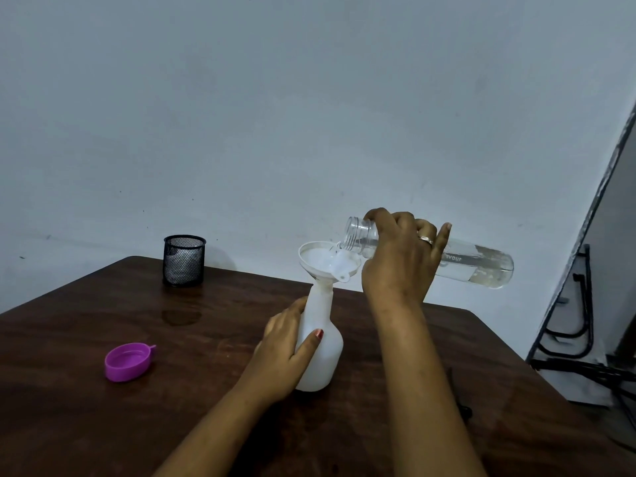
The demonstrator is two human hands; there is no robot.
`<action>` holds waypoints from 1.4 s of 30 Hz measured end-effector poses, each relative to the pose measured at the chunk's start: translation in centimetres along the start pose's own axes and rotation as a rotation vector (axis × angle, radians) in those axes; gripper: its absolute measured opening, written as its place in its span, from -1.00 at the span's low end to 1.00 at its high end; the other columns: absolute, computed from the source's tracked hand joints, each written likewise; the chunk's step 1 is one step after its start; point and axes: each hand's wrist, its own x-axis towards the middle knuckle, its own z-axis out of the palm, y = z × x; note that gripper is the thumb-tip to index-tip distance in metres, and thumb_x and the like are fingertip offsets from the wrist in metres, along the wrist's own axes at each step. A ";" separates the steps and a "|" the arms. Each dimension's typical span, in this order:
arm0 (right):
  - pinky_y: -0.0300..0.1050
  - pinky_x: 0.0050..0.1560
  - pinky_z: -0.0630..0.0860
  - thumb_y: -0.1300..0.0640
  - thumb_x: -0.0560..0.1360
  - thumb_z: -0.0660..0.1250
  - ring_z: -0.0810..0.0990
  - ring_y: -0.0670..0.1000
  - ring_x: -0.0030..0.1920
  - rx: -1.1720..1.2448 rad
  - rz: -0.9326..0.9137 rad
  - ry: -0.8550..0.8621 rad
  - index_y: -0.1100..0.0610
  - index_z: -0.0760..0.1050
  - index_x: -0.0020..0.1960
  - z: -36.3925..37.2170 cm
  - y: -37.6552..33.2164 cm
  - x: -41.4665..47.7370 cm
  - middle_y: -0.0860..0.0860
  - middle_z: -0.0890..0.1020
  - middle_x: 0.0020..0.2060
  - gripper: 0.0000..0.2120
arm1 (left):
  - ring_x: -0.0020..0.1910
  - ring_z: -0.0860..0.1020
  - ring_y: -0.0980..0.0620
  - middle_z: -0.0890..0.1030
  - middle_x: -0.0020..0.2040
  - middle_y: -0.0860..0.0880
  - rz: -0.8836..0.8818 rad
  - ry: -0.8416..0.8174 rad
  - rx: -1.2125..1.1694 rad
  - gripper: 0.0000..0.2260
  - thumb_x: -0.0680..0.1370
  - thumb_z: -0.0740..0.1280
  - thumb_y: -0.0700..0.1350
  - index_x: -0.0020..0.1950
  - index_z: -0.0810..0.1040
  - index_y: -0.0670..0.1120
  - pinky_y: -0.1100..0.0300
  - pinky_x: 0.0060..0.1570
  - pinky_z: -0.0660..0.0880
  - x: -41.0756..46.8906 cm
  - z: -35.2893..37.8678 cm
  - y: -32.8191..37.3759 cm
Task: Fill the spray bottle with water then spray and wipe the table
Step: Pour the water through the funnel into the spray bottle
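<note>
While the right hand (402, 256) wraps the neck end of the clear water bottle (478, 265), that bottle lies almost level, its long axis running 3 o'clock to 9 o'clock with the open mouth just over the funnel (321, 259) at its 3 o'clock rim. The funnel stands in the white spray bottle (325, 356), upright mid-table (103, 425), which the left hand (285, 349) grips from its 9 o'clock side. Raising the bottle's base looks like the coming need.

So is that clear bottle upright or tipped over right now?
Tipped: the right hand holds the clear bottle nearly level, mouth over the funnel, water running out.
</note>
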 end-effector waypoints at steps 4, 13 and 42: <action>0.12 0.50 -0.19 0.46 0.35 0.28 0.41 0.13 0.24 0.007 -0.005 0.025 -0.04 0.51 0.17 0.1 -0.1 0.0 0.02 0.57 0.06 -0.47 | 0.37 0.17 0.22 0.25 0.44 0.15 0.003 -0.004 -0.003 -0.36 0.44 -0.01 0.33 0.48 0.08 0.14 0.04 0.40 0.22 -0.1 -0.1 0.1; 0.11 0.50 -0.19 0.45 0.37 0.28 0.41 0.12 0.25 0.007 -0.009 0.019 -0.04 0.51 0.18 0.0 -0.1 0.0 0.02 0.57 0.07 -0.48 | 0.36 0.17 0.21 0.26 0.44 0.14 0.002 -0.006 -0.008 -0.26 0.36 -0.07 0.39 0.49 0.08 0.13 0.08 0.39 0.22 0.0 -0.1 -0.1; 0.10 0.50 -0.19 0.45 0.36 0.29 0.42 0.13 0.23 0.009 -0.023 0.035 -0.04 0.52 0.16 0.3 -0.1 -0.1 0.02 0.56 0.04 -0.48 | 0.42 0.18 0.13 0.25 0.45 0.11 -0.010 -0.011 0.012 -0.37 0.45 0.01 0.27 0.50 0.08 0.10 0.01 0.40 0.24 0.0 -0.1 0.1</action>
